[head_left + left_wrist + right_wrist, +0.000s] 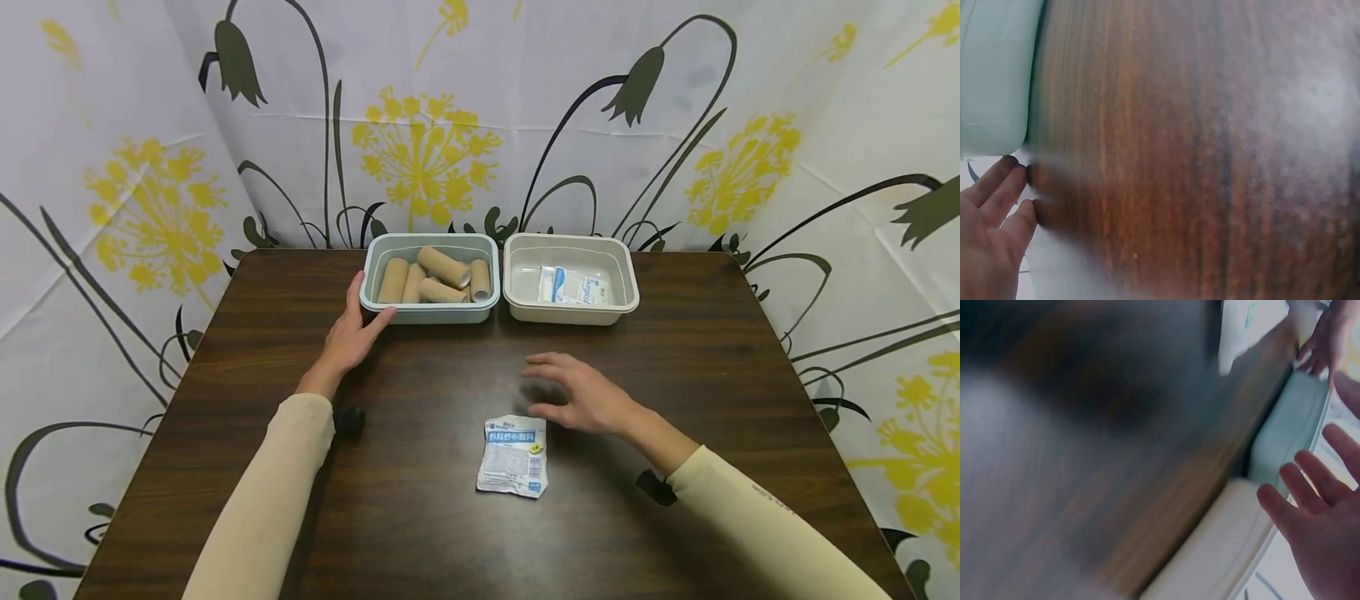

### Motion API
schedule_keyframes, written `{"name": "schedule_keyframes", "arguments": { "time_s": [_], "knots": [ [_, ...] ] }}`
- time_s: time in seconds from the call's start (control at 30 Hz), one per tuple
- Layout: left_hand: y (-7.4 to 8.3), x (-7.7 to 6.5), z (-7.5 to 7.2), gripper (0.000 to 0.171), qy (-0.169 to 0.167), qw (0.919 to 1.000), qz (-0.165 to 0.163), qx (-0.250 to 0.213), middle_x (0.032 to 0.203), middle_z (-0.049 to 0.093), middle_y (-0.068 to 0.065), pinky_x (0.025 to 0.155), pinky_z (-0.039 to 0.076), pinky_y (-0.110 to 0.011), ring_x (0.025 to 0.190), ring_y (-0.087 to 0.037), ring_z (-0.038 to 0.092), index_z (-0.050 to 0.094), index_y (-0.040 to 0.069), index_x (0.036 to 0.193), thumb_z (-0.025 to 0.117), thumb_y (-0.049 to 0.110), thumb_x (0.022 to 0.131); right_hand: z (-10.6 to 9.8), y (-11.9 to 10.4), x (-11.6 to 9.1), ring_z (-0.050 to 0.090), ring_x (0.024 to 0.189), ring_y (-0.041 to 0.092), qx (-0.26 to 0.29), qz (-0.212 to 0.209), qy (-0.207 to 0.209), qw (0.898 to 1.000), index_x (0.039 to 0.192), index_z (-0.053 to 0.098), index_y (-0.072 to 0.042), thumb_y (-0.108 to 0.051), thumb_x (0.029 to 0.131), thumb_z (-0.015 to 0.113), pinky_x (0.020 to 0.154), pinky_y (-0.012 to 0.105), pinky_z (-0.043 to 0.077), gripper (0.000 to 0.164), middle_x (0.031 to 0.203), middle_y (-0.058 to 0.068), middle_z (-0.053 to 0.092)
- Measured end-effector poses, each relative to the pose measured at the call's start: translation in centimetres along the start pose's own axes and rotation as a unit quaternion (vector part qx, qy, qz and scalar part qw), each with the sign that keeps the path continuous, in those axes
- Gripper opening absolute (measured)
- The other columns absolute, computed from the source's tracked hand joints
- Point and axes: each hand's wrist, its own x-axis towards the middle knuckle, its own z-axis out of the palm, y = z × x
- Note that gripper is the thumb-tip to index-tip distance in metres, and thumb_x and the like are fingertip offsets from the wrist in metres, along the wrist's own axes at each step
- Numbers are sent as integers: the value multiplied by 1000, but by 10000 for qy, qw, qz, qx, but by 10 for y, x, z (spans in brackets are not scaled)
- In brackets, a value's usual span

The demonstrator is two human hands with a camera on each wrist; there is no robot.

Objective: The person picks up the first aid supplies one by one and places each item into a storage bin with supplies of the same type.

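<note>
My left hand (349, 335) is at the near left corner of a pale blue-green plastic bin (431, 315). Its fingers stretch along the bin's left side, and the thumb reaches to the front rim. Several brown cardboard tubes (444, 267) lie in that bin. My right hand (588, 396) hovers over the table with fingers spread, holding nothing. Close to its left, a white and blue gauze packet (513, 458) with printed characters lies flat on the table. In the right wrist view, the right hand (1329, 512) overlaps the bins.
A cream plastic bin (570, 313) stands right beside the blue-green one, with white and blue packets (576, 286) inside. Both sit at the back edge of the dark wooden table (420, 533). Behind hangs a white curtain (465, 167) with yellow and grey flowers.
</note>
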Motion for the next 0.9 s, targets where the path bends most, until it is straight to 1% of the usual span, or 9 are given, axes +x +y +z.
{"name": "schedule_keyframes", "arguments": {
  "time_s": [0.13,0.23,0.33,0.43,0.53,0.67,0.8,0.9],
  "knots": [
    [1,0,0,89,31,10000,14,-3,159,20,-22,105,21,-68,138,-50,27,-9,44,154,49,68,91,15,-13,-5,40,135,26,119,-103,-669,9976,142,53,-16,-43,85,76,104,50,39,67,151,9,41],
    [1,0,0,89,52,10000,24,0,158,21,-23,105,22,-67,138,-51,28,-8,44,155,49,68,91,27,-17,-10,36,137,25,-26,-241,-1062,9940,147,47,-19,-50,81,78,105,48,38,79,154,9,34],
    [2,-1,0,90,34,10000,30,7,158,21,-24,105,22,-67,138,-51,28,-8,42,155,50,68,91,38,-19,-15,32,140,25,-173,-336,-1330,9904,150,42,-22,-56,77,79,106,48,37,89,157,8,29],
    [1,-1,1,90,30,10000,46,4,157,22,-24,105,22,-67,137,-51,28,-7,40,156,50,68,91,46,-19,-19,29,141,25,-240,-401,-1416,9888,151,39,-25,-60,72,80,107,48,35,96,157,8,28],
    [0,-1,1,90,35,10000,25,-5,158,21,-23,105,22,-67,138,-50,28,-8,42,155,50,68,91,51,-19,-22,26,143,27,-296,-521,-1404,9883,152,39,-23,-62,68,82,109,49,33,102,157,9,28],
    [-1,-1,2,90,39,10000,12,-20,159,20,-22,105,21,-68,139,-50,27,-9,44,154,50,68,91,57,-19,-24,27,143,29,-413,-638,-1341,9880,150,41,-21,-61,68,82,109,50,32,100,157,10,29],
    [-2,0,2,90,52,10000,17,-32,159,20,-22,105,21,-68,139,-50,27,-8,43,155,50,69,90,60,-20,-25,28,143,29,-573,-568,-1286,9884,150,42,-23,-57,70,83,108,49,33,97,157,10,29],
    [0,0,3,89,54,10000,20,-4,158,21,-22,105,22,-67,138,-50,28,-9,45,154,49,69,91,62,-21,-26,29,142,28,-756,-549,-1243,9878,150,42,-24,-56,71,83,108,49,34,94,156,10,30]
  ]
}}
